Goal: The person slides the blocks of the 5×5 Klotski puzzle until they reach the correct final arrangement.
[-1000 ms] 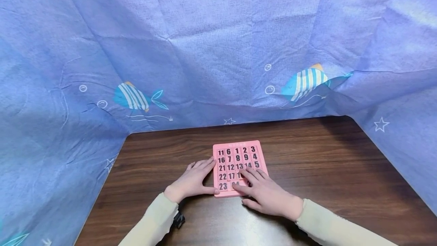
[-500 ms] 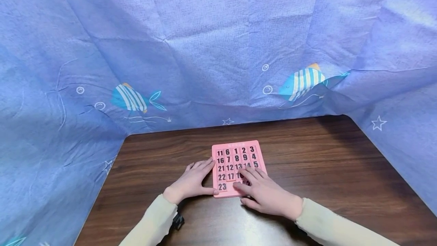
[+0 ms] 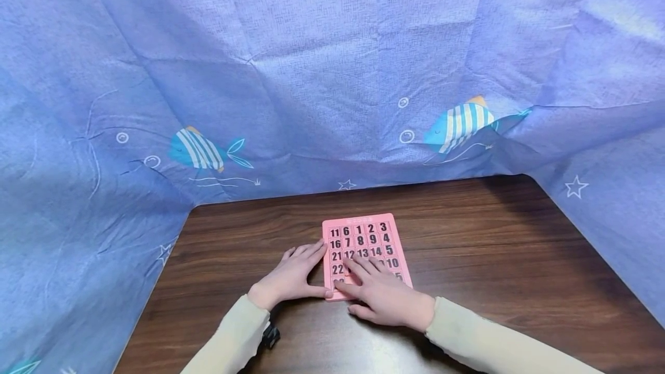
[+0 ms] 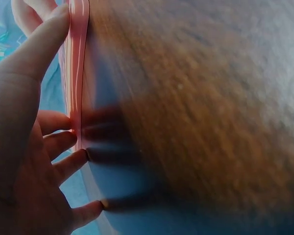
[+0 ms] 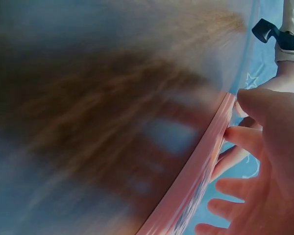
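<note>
A pink sliding number puzzle (image 3: 359,221) with black-numbered tiles lies flat on the dark wooden table. My left hand (image 3: 288,280) rests against its left side, thumb at the near-left corner and fingertips along the edge. In the left wrist view, the left thumb (image 4: 41,46) touches the puzzle's pink edge (image 4: 77,63). Over the lower rows lies my right hand (image 3: 387,296), fingers extended on the tiles. Its thumb tip is at the 23 tile, in the bottom-left place. The hand hides several tiles of the two lowest rows. In the right wrist view, the right hand's fingers (image 5: 232,188) are spread above the puzzle.
The wooden table (image 3: 483,247) extends around the puzzle on all sides. A blue cloth (image 3: 332,74) printed with fish hangs behind and beside it. A black device (image 3: 271,335) is strapped at my left wrist.
A bottom-row tile beside the 23 slid right under my right hand, baring a gap. My right hand then shifted left, uncovering 10 and part of the 15. My left hand stayed put.
</note>
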